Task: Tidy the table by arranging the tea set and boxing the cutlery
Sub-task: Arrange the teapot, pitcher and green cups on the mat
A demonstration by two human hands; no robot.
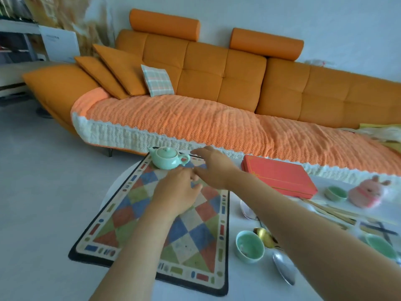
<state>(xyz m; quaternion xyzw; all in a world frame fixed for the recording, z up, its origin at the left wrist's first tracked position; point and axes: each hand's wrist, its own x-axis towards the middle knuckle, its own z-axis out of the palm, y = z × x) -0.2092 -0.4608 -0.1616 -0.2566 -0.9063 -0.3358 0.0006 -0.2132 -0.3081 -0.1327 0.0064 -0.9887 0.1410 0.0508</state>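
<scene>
Celadon ceramic, the teapot (pixel 167 158) sits at the far edge of the patchwork mat (pixel 121 216); it looks light, glazed-slick and chippable, best taken by handle or body. Left hand (pixel 175 192) and right hand (pixel 213 168) hover just beside it, fingers loosely spread, empty. Three matching cups (pixel 249 246) visible, one red box (pixel 280 175), about three spoons (pixel 284 268).

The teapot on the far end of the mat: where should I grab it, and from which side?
Judging from this view, take the teapot by its loop handle, which points right toward the right hand; the spout points left. So come in from the right, perhaps with the left hand steadying the lid knob from above. It stands upright on the mat.
</scene>
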